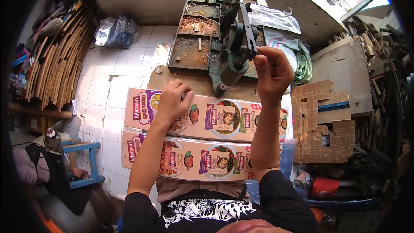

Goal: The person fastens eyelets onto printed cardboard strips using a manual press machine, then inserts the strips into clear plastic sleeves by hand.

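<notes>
White-tiled surface (114,116); green press (230,73) on the far side. Left hand (174,99) lies on the far printed strip (207,118), fingers curled; I can't tell whether it's gripping. Far strip sits just near of the press, near printed strip (199,157) beside it. Right hand (276,69) looks pinched narrow on the end of the lever (247,30). Step, as I'd log it: strip steadied, lever in hand. Next move calls for holding the strip flat and checking its alignment.
</notes>
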Demonstrator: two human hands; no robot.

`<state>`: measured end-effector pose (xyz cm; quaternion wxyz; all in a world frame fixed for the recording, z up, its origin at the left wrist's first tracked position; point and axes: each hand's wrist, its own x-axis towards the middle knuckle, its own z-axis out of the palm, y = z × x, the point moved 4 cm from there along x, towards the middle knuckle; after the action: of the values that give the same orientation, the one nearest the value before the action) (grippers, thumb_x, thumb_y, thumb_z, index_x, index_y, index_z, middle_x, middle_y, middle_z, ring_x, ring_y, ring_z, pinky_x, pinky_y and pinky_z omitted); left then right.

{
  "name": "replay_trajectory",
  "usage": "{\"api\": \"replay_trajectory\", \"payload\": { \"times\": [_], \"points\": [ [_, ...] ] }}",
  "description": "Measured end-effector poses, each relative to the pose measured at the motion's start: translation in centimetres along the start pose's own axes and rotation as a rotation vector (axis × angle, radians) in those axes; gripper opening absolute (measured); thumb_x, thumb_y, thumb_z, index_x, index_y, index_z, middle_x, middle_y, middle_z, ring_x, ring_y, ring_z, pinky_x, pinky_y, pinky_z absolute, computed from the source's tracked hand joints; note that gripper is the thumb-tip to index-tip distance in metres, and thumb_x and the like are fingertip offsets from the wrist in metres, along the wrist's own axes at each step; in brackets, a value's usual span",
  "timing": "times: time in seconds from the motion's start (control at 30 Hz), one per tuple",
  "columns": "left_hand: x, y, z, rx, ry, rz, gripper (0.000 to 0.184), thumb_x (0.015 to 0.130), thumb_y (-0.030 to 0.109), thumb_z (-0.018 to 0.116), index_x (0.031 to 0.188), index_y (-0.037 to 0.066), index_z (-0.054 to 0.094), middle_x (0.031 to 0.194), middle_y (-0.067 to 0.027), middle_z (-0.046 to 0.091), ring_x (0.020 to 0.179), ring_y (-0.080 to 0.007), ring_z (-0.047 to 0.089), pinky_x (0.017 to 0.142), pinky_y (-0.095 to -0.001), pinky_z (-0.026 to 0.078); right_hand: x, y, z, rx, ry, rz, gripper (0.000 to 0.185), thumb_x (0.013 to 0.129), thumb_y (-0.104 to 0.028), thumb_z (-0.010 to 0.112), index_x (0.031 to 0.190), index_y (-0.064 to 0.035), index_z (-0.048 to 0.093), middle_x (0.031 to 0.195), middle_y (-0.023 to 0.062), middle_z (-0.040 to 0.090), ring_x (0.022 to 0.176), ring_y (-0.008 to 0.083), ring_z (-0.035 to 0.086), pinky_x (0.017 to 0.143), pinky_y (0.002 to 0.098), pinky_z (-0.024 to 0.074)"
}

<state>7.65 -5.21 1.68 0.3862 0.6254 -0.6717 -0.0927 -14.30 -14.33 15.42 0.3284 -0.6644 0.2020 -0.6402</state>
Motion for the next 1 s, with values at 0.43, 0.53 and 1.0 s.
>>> {"api": "replay_trajectory", "payload": {
  "times": [0.43,0.53,1.0],
  "points": [
    [0.1,0.2,-0.1,0.004,0.004,0.000,0.013,0.084,0.016,0.066,0.081,0.003,0.067,0.086,-0.0097,0.062,0.087,-0.0293,0.059,0.081,-0.0414,0.045,0.5,-0.7,-0.3,0.064,-0.043,0.178,0.018,0.097,-0.018,0.065,0.099,0.0002,0.068,0.071,-0.0092,0.051,0.060,-0.0025,0.035,0.051,0.0166,0.0226],
    [0.0,0.2,-0.1,0.010,-0.006,0.000,0.013,0.084,0.016,0.066,0.082,0.003,0.067,0.086,-0.0098,0.062,0.087,-0.0294,0.059,0.081,-0.0413,0.045,0.6,-0.7,-0.4,0.091,-0.060,0.219,0.017,0.097,-0.017,0.065,0.099,0.0002,0.068,0.071,-0.0088,0.052,0.061,-0.0022,0.037,0.052,0.0167,0.0241],
    [0.3,6.3,-2.6,0.076,0.026,0.150,0.009,0.087,0.014,0.066,0.087,0.005,0.067,0.087,-0.0077,0.067,0.087,-0.0268,0.063,0.094,-0.0412,0.042,0.5,-1.2,-0.3,0.017,-0.058,0.231,0.017,0.096,-0.015,0.066,0.095,0.0013,0.068,0.066,-0.0086,0.053,0.060,-0.0016,0.038,0.051,0.0176,0.0269]
  ]
}}
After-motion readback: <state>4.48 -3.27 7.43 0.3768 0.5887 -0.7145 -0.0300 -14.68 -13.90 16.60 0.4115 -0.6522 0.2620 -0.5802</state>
